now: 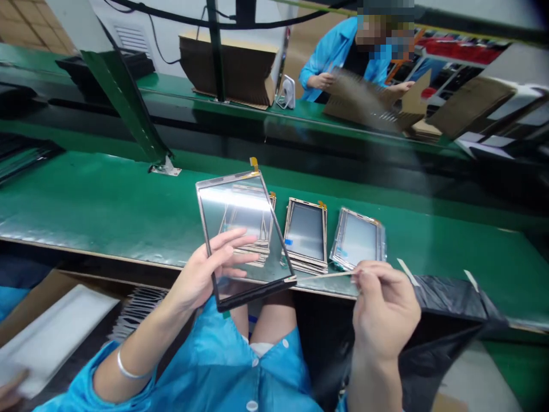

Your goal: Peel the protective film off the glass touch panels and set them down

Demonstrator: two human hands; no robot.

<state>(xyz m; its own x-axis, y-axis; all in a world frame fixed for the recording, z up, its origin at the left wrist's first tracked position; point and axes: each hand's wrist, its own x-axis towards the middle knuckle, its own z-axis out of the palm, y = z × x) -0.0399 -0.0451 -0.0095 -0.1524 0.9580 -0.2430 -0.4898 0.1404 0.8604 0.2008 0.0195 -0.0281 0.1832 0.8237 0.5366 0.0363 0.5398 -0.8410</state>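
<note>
My left hand (210, 269) holds up a clear glass touch panel (242, 229) with a dark frame and a small orange flex tail at its top; my fingers lie across its face. My right hand (384, 306) is closed in a pinch on a thin strip of film or tape (332, 275) that runs left toward the panel's lower right corner. Behind the panel, on the green bench (107, 206), lie three stacks of similar panels: one partly hidden (261, 252), one in the middle (306, 234), and one wrapped in clear film (359, 239).
A black bag (450, 320) hangs at the bench edge on my right with tape strips stuck beside it. A green bracket (128, 109) stands on the bench. Across the line a person in a blue coat (338, 51) handles corrugated cardboard (364, 100). A cardboard box (231, 68) sits there.
</note>
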